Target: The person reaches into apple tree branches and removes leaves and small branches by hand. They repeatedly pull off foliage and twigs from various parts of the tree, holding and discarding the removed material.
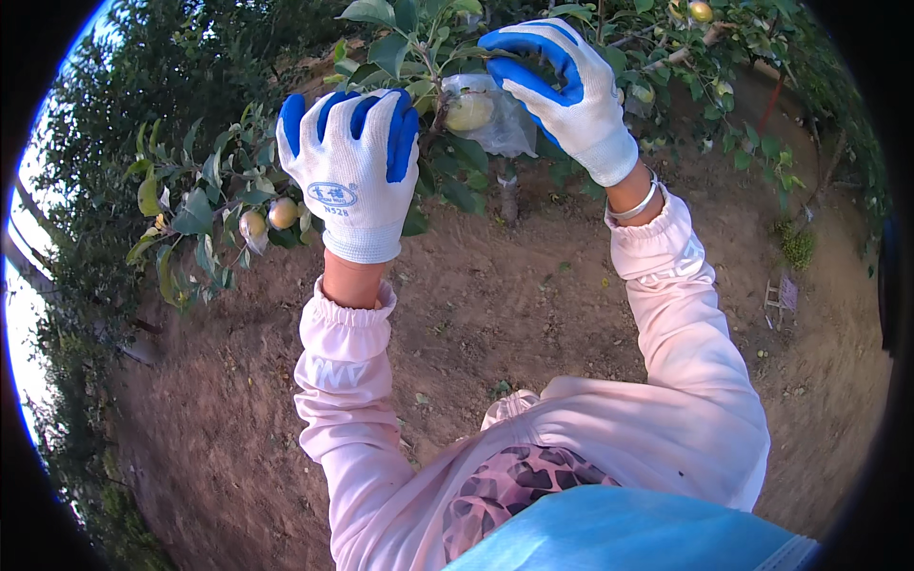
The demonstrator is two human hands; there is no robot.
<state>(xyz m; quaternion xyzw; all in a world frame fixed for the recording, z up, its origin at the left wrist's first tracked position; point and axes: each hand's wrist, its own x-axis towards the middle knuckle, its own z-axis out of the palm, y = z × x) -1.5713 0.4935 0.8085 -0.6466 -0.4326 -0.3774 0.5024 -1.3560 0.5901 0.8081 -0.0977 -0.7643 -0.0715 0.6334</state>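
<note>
Both hands wear white knit gloves with blue coating and are raised into an apple branch. A pale green apple (469,111) hangs between them, with a clear plastic bag (509,128) loosely around it. Left of this apple, my left hand (347,162) has its back up and its fingers curled into the leaves; what they hold is hidden. My right hand (571,100) is above and right of the bag, thumb and forefinger curled toward each other, their tips at a green leaf (466,53).
Two yellowish apples (268,219) hang below and left of my left hand. More fruit (701,11) is on branches at the upper right. A thin trunk (507,197) stands below the bag. Brown soil (514,295) lies beneath, with a small frame-like object (783,295) at the right.
</note>
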